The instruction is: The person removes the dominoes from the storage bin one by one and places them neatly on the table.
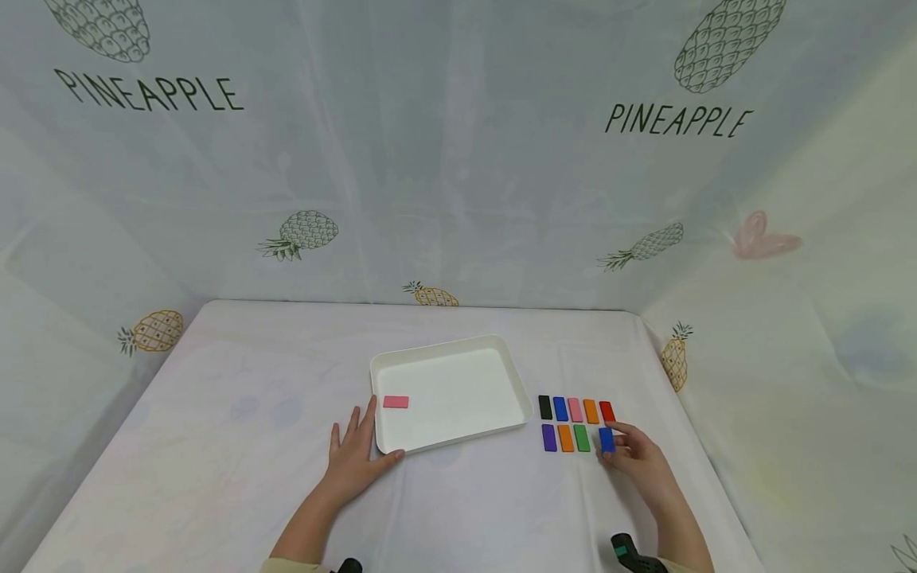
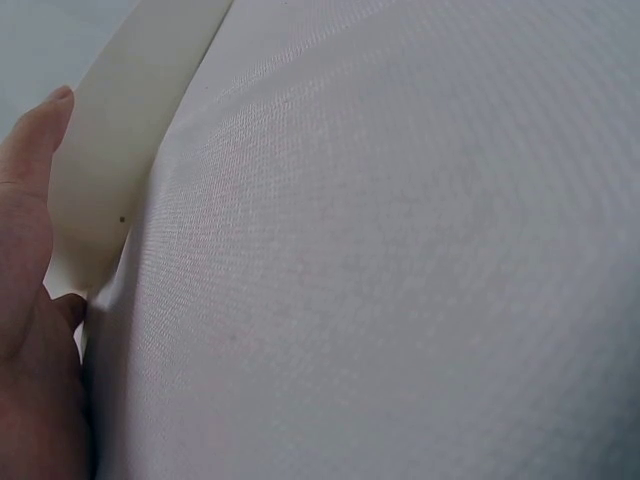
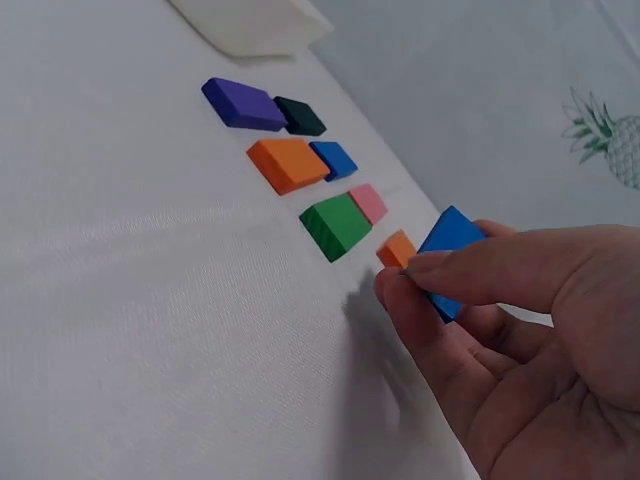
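Observation:
My right hand (image 1: 641, 461) pinches a blue block (image 3: 452, 240) between thumb and fingers, above the table at the right end of the near row. That row also has a purple block (image 1: 549, 438), an orange block (image 1: 566, 438) and a green block (image 1: 582, 438). Behind it runs a second row with black (image 1: 545, 407), blue, pink, orange and red blocks. My left hand (image 1: 353, 463), fingers spread, rests at the near left corner of a white tray (image 1: 458, 437), the thumb along its front edge. Inside the tray, toward the left, lies a pink block (image 1: 396, 402).
A white cloth (image 1: 473, 517) covers the table. Behind and to both sides hang curtains (image 1: 458, 159) printed with pineapples. The tray stands slightly turned, its right corner close to the block rows.

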### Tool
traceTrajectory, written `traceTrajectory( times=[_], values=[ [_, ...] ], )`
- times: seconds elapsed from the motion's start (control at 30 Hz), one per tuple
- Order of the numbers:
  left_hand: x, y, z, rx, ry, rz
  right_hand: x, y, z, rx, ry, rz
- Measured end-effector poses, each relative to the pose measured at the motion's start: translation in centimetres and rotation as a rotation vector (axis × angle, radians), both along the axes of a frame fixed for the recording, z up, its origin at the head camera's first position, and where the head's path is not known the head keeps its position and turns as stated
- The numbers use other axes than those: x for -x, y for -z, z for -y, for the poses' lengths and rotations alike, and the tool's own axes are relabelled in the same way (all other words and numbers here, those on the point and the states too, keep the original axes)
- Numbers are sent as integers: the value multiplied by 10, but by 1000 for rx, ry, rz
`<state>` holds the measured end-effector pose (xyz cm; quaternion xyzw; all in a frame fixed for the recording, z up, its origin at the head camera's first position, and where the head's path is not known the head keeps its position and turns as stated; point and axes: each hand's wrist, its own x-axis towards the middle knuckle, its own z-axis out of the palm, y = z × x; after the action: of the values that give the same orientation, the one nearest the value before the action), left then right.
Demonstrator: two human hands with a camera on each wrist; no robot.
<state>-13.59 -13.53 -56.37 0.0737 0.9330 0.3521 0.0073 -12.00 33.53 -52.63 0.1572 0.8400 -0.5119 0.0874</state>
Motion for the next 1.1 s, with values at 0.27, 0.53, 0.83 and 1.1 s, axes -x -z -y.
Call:
traceTrajectory(
  times=[0.27, 0.53, 0.83, 1.1],
  values=[
    [2, -3, 0, 10, 1, 50, 6, 5, -6, -64, -14, 4],
    [0, -1, -1, -9, -4, 5, 8, 13, -9, -101, -9, 22],
    [0, -1, 1, 6, -5, 37, 7, 18, -9, -149, -56, -6],
    [0, -1, 0, 7, -8, 14, 11, 19, -8, -222, -115, 6]
  ],
)
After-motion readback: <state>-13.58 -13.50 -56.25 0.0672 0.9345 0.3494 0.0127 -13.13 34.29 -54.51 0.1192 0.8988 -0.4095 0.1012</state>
